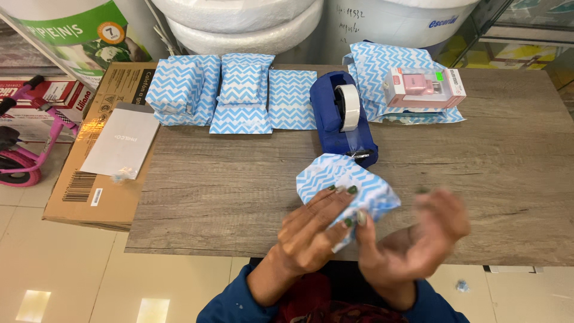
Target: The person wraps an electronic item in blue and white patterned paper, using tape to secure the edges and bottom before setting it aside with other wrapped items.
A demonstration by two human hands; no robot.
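Left hand fingers pressed flat on a blue-and-white zigzag-wrapped parcel, thumb beneath, gripping it just above the grey wood surface. Right hand beside it, blurred, fingers loosely spread, holding nothing. Just beyond, a blue tape dispenser; further back, a row of wrapped packets.

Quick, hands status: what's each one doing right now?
Left hand: fingers closed on the blue-and-white wrapped parcel.
Right hand: open, blurred, thumb by the parcel; grip cannot be told.
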